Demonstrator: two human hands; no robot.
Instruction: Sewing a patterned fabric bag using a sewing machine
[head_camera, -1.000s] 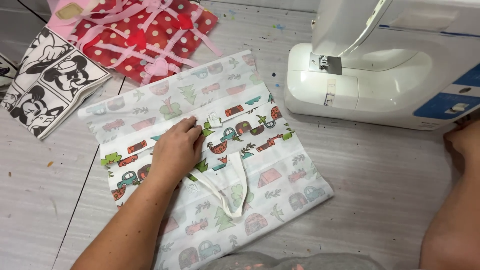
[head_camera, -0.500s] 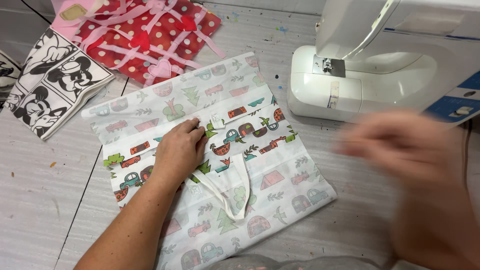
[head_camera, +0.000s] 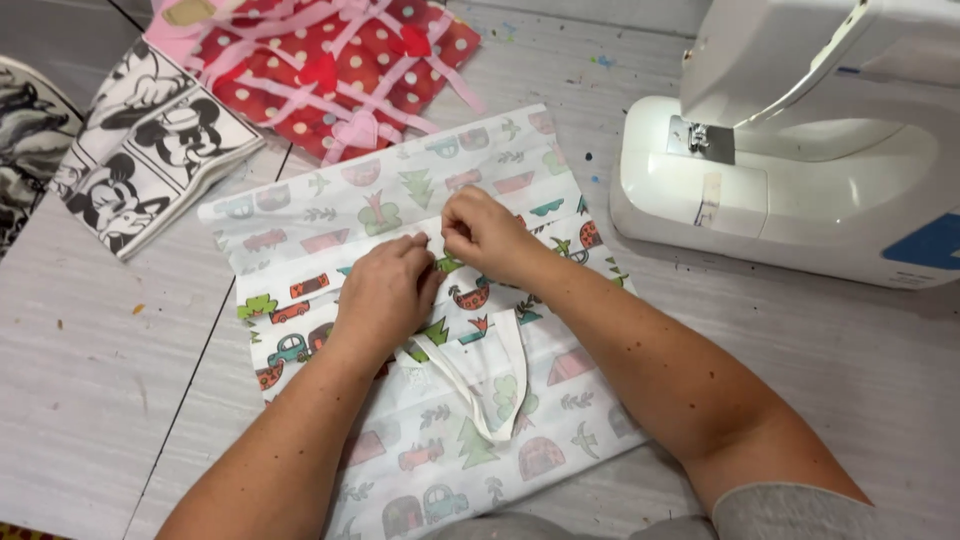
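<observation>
Printed fabric (head_camera: 330, 215) lies flat, folded, patterned with cars and trees.

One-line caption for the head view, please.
Both hands, left and right, pinch a printed fabric bag beside a white sewing machine.

A home sewing corner: a white plastic sewing machine (head_camera: 800, 150) stands on a grey, paint-flecked wooden tabletop (head_camera: 90, 400), with red polka-dot fabric tied in pink ribbon (head_camera: 330, 70) and black-and-white cartoon-print cloth (head_camera: 150, 160) lying nearby.
</observation>
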